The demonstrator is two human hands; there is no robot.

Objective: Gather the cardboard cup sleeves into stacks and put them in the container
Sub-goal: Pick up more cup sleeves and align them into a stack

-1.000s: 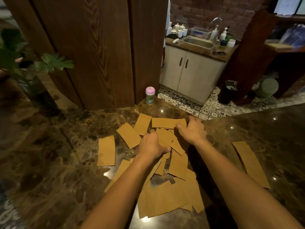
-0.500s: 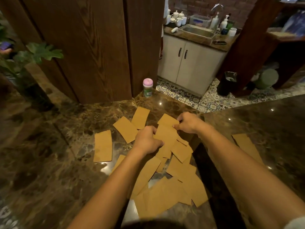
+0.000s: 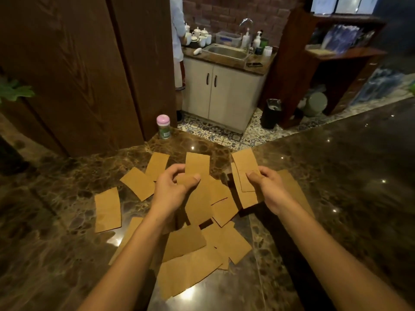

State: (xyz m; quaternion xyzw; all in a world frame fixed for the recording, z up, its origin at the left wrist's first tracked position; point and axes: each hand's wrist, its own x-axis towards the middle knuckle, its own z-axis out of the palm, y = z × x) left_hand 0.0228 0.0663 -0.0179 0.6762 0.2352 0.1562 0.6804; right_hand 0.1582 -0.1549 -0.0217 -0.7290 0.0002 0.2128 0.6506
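My left hand [image 3: 175, 189]: my thumb and fingers are curled. They pinch one sleeve [image 3: 197, 163] and hold it up off the counter [image 3: 336, 176].
My right hand [image 3: 271, 189]: my thumb is on top and my fingers are under. They pinch a small bunch of sleeves [image 3: 246, 167]. I cannot count them for sure.
The other sleeves: the loose sleeves [image 3: 107, 209] lie flat and mixed up on the counter, under and around my hands.
My step: I think I am making the first stack. Most of the job is not done yet.
Next move: I think the one sleeve should go on the bunch, with the edges lined up. Then I can reach for a loose one.
Container: I see none. A little jar [image 3: 163, 126] with a pink lid stands far off, but it looks too small.
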